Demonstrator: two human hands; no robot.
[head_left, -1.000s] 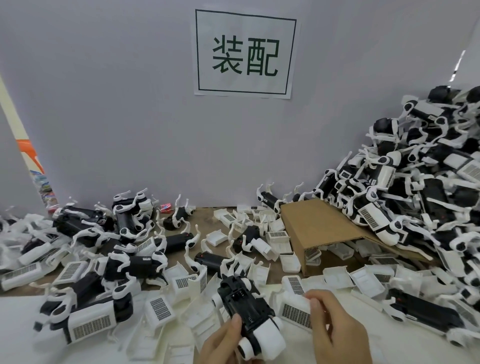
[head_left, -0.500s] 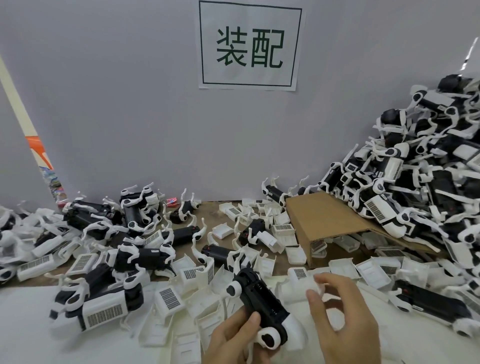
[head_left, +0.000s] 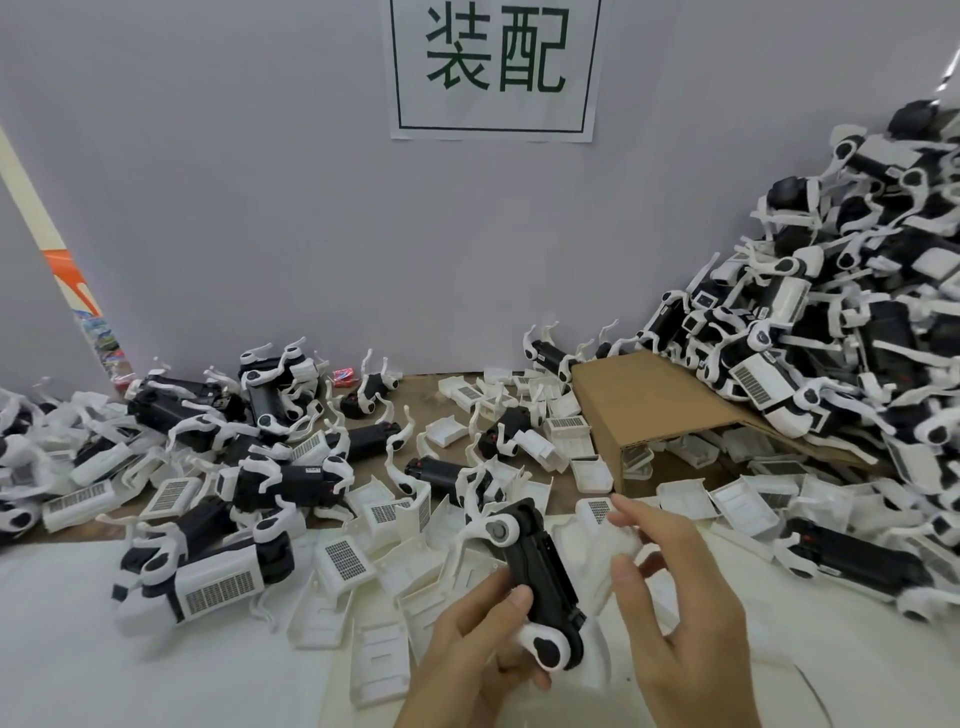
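Observation:
My left hand (head_left: 478, 639) grips a black toy robot-dog body (head_left: 540, 571) with white leg joints, held at an angle just above the white table sheet (head_left: 78, 649). My right hand (head_left: 680, 608) holds a white plastic shell piece (head_left: 618, 545) between thumb and fingers, right beside the body's right side. The shell looks blurred. Whether it touches the body I cannot tell.
Loose white vented shells (head_left: 343, 558) and black-and-white toy dogs (head_left: 202, 571) litter the table's left and middle. A tall heap of assembled dogs (head_left: 831, 322) fills the right, over a tilted cardboard box (head_left: 639, 410). A paper sign (head_left: 493, 67) hangs on the grey wall.
My left hand has turned and raised the black body. My right hand has lifted the white shell off the table and brought it beside the body. The view has tilted down.

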